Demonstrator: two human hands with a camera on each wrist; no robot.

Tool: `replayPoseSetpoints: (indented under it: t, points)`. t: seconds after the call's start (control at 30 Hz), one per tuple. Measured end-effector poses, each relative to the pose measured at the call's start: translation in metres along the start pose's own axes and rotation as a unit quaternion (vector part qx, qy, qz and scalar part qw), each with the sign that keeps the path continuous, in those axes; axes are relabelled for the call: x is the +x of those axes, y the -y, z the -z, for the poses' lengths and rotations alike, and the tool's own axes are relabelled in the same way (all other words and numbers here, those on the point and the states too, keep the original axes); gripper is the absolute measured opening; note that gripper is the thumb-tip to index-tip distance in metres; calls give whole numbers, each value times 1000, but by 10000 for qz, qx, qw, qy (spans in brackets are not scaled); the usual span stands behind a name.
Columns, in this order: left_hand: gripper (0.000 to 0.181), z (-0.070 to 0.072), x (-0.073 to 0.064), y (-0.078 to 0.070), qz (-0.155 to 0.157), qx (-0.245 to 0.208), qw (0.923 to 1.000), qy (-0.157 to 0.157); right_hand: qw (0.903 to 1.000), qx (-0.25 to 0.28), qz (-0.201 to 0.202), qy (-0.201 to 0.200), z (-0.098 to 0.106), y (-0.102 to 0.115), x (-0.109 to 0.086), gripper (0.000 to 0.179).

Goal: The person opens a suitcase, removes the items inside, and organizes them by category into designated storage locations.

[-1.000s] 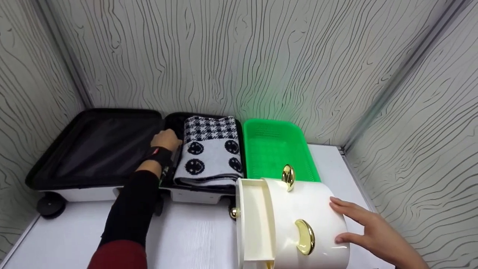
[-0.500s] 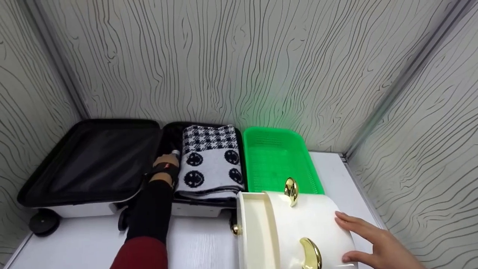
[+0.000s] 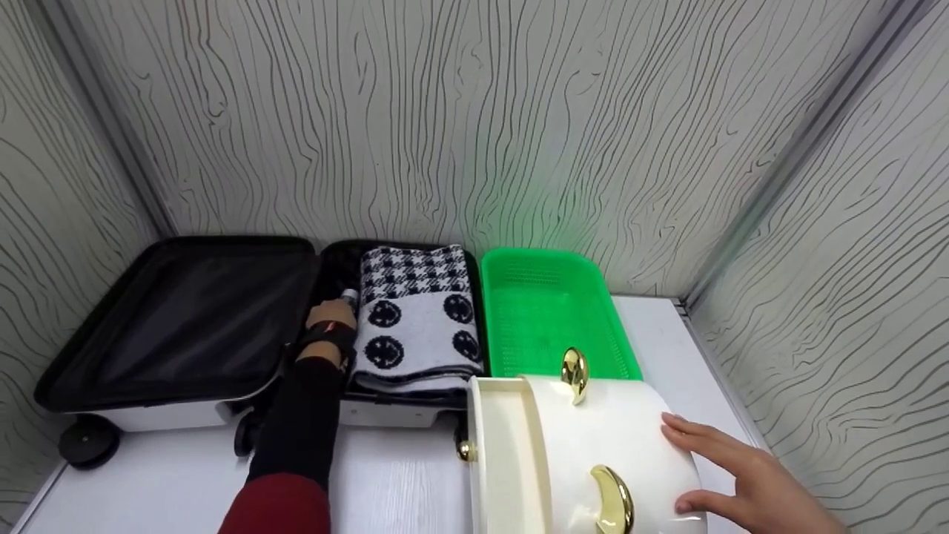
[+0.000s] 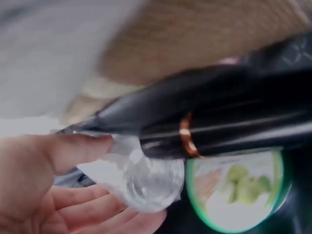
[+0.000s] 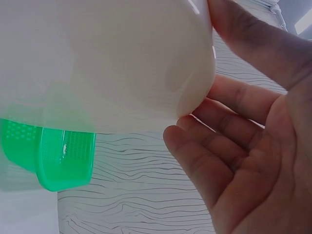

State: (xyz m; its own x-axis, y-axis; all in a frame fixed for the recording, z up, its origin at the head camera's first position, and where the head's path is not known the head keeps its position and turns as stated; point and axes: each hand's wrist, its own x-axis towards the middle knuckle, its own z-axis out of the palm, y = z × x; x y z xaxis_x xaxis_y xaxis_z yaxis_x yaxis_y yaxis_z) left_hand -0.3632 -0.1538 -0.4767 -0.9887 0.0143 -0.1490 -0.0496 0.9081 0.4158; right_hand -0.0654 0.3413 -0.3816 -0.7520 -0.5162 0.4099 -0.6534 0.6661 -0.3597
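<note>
My left hand (image 3: pixel 331 315) is down in the right half of the open suitcase (image 3: pixel 185 319), beside a folded black-and-white towel (image 3: pixel 419 326). In the left wrist view its thumb and fingers hold a clear, round-ended plastic bottle (image 4: pixel 153 180). A black tube with a copper band (image 4: pixel 187 134) and a round green-rimmed tub (image 4: pixel 236 187) picturing green fruit lie against it. My right hand (image 3: pixel 749 471) rests thumb and fingers spread on the rounded end of a white drawer box (image 3: pixel 637 437) with gold handles. The box's drawer (image 3: pixel 511 452) is pulled partway out, facing left.
A green plastic basket (image 3: pixel 552 319) stands right of the suitcase, behind the white box. The suitcase's black-lined left half lies flat, its wheels (image 3: pixel 89 441) toward me. Patterned wall panels (image 3: pixel 415 119) close off the back and sides of the white table (image 3: pixel 393 475).
My left hand has drawn slightly toward me inside the suitcase, and a clear end shows beside its fingers. The forearm has swung right. The head view has tilted; the right hand stays on the box.
</note>
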Motion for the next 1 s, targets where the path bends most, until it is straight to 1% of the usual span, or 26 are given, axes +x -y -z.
replayPoseSetpoints:
  t: [0.03, 0.07, 0.1, 0.13, 0.17, 0.2, 0.23, 0.33, 0.37, 0.4, 0.43, 0.5, 0.57, 0.73, 0.8, 0.9, 1.0]
  points:
    - [33, 22, -26, -16, -1, 57, 10000, -30, 10000, -3, -48, 8, 0, 1, 0, 81]
    - [32, 34, -38, -24, -41, 99, 9999, -93, 9999, -1, -107, 14, -1, 1, 0, 81]
    - [31, 41, -42, -27, -116, 166, 9997, -129, 9999, 27, -136, 5, -1, 1, 0, 81]
    - [31, 38, -33, -21, -192, 185, 9995, -187, 9998, 59, -166, -7, -2, 1, 0, 81]
    - [29, 37, -27, -17, -298, 220, 9989, -285, 9998, 87, -192, -13, -3, 2, 0, 81]
    - [27, 37, -20, -14, -320, 253, 9987, -315, 9997, 93, -234, -18, -3, 2, 1, 81]
    - [25, 38, -17, -12, -348, 283, 9986, -289, 9995, 108, -286, -19, -3, 3, 1, 80]
    - [20, 32, 5, 6, -499, 381, 9974, -360, 9990, 65, -436, -11, -3, 6, 3, 79]
    - [18, 36, 3, 6, -553, 425, 9967, -415, 9987, 38, -509, 18, -3, 7, 3, 78]
    - [18, 36, 5, 10, -606, 454, 9961, -462, 9983, 8, -579, 41, -3, 8, 3, 77]
    - [18, 39, 3, 10, -658, 486, 9954, -496, 9979, -11, -643, 63, -2, 9, 3, 76]
    - [17, 44, -2, 12, -805, 573, 9928, -673, 9971, -53, -748, 93, -1, 10, 3, 75]
    - [17, 51, -9, 10, -922, 667, 9899, -841, 9967, -44, -808, 108, 0, 11, 3, 73]
    - [16, 80, -34, 4, -1122, 809, 9824, -1259, 9963, 24, -860, 58, 1, 12, 3, 73]
    - [13, 92, -41, 4, -1206, 676, 9808, -1378, 9964, 46, -846, 28, 1, 12, 3, 73]
    - [12, 107, -52, 1, -1384, 453, 9800, -1355, 9965, 2, -836, 7, 1, 11, 2, 73]
    - [16, 115, -66, -8, -1609, 252, 9784, -1275, 9962, 15, -867, 21, 2, 11, -1, 72]
